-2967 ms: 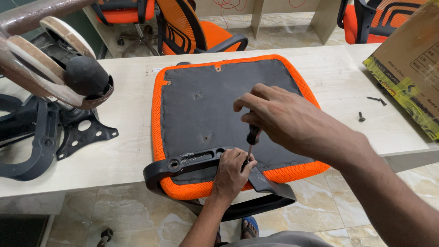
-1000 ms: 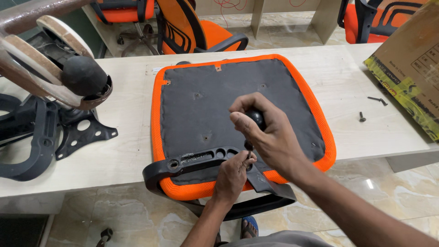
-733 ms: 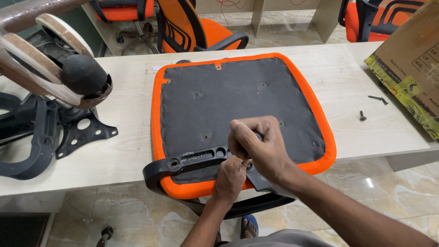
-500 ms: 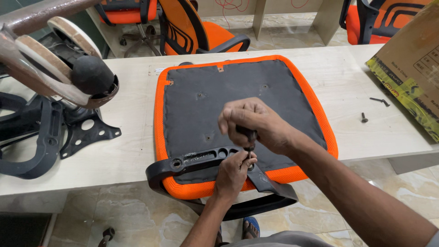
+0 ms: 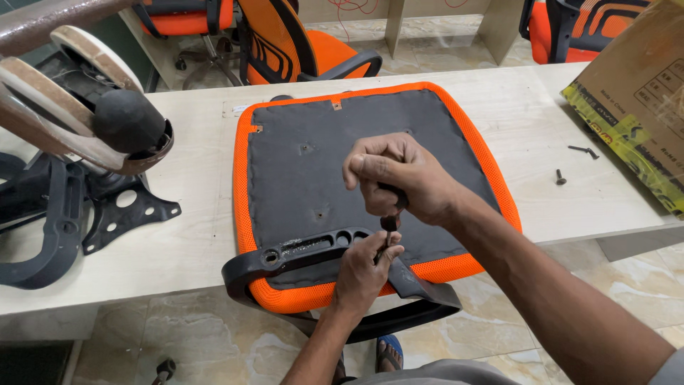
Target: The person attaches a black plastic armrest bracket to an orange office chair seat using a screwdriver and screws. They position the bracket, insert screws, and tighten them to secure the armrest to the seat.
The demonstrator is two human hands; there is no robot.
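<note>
Centrally on tabletop (image 5: 199,214): orange seat (image 5: 370,178), upside down, dark underside up, near edge overhanging. Black armrest (image 5: 313,257) across near edge of seat, curving below tabletop edge. Right hand (image 5: 402,178): clenched around screwdriver (image 5: 390,214), held upright, tip down at armrest. Left hand (image 5: 363,267): fingertips pinched at screwdriver tip, resting on armrest; whatever is pinched, too small to tell. Far right: two dark screws (image 5: 573,162) loose on tabletop, well apart from seat; cardboard box (image 5: 641,100) beside them. Far left: black chair parts (image 5: 64,214), with wheeled base (image 5: 78,121) above. Beyond tabletop: orange chairs (image 5: 299,43).
</note>
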